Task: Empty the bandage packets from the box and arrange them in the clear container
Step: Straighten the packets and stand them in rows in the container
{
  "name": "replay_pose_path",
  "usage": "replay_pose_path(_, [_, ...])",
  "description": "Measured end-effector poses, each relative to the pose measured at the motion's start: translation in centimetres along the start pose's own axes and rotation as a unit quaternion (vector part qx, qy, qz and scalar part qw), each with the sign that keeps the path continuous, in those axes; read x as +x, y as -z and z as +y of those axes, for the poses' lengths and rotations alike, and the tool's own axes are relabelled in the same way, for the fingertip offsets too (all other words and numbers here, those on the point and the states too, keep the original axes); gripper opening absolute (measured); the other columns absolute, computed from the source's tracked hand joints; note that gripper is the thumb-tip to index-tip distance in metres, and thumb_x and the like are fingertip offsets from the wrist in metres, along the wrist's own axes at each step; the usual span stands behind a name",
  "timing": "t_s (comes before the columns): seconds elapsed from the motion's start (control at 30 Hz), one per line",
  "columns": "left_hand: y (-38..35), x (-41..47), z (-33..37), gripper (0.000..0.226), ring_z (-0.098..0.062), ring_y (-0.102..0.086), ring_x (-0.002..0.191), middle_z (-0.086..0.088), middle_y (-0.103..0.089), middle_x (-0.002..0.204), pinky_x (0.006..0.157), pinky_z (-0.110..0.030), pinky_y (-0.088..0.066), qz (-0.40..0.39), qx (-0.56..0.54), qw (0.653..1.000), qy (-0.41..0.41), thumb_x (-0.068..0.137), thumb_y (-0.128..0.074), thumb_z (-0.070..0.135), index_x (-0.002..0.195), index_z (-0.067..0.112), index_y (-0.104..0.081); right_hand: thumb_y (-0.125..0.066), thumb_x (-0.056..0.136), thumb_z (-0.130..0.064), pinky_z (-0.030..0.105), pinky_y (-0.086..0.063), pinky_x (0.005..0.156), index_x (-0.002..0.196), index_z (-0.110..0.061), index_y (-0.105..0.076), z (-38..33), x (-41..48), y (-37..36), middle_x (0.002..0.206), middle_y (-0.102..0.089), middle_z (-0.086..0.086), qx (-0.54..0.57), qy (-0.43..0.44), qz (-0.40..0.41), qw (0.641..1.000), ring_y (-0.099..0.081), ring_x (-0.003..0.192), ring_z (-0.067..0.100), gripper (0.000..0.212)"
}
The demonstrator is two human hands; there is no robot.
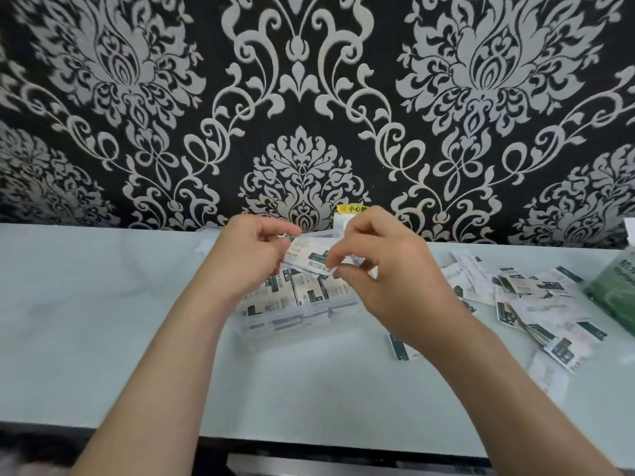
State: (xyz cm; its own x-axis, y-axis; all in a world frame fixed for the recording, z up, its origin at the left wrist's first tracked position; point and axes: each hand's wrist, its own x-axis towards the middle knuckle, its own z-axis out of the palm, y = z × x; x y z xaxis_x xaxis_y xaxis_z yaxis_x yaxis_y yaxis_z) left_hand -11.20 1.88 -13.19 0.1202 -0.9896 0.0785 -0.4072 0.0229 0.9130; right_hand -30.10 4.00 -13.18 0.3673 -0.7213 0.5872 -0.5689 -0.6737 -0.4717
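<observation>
stretching across the frame, a pale glossy tabletop (86, 304) runs below a black wall with a silver damask pattern (302, 97). left of centre, the left hand (247, 259) has its fingers curled, thumb and fingertips pinching the left end of a small white paper bandage packet with dark green print (307, 257). that packet hangs tilted in the air, just above the clear plastic container (271, 328). the container sits on the tabletop between the two forearms and holds rows of the same packets (305, 297) side by side. the right hand (385, 269), fingers bent, pinches the packet's other end. a small yellow label (354, 208) peeks out above this hand. further right, a loose heap of packets (536, 304) lies scattered on the tabletop. at the right edge sits a green cardboard box (615, 290), partly cut off.
</observation>
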Motion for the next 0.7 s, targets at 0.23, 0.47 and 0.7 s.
replay_pose_path(0.23, [-1.3, 0.9, -0.3, 0.019, -0.013, -0.059, 0.053, 0.005, -0.065, 0.065, 0.058, -0.028, -0.047, 0.035, 0.083, 0.995, -0.044, 0.088, -0.066, 0.013, 0.102, 0.026, -0.067, -0.073, 0.074, -0.012, 0.043, -0.053, 0.062, 0.075, -0.02, -0.076, 1.1, 0.5, -0.4, 0.079, -0.065, -0.008, -0.069, 0.045, -0.047, 0.995, -0.056, 0.076, 0.014, 0.008])
replay_pose_path(0.47, [-2.8, 1.6, 0.1, 0.023, -0.019, -0.071, 0.067, -0.001, -0.07, 0.077, 0.068, -0.038, -0.058, 0.008, 0.091, 0.996, -0.008, 0.081, -0.073, 0.012, 0.087, 0.029, -0.059, -0.075, 0.077, -0.006, 0.043, -0.05, 0.068, 0.076, -0.021, -0.077, 1.7, 1.0, 0.1, 0.075, -0.064, -0.004, -0.123, -0.013, -0.112, 0.986, -0.051, 0.077, 0.016, 0.015])
replay_pose_path(0.7, [-3.9, 1.5, 0.3, 0.013, -0.016, -0.063, 0.054, 0.0, -0.068, 0.056, 0.074, -0.041, -0.058, -0.076, 0.091, 0.992, 0.042, 0.081, -0.074, 0.014, 0.08, 0.022, -0.063, -0.069, 0.084, -0.014, 0.03, -0.047, 0.081, 0.084, -0.026, -0.075, 1.5, 2.4, 0.3, 0.077, -0.054, -0.016, -0.142, -0.079, -0.203, 0.966, -0.056, 0.089, 0.013, 0.014])
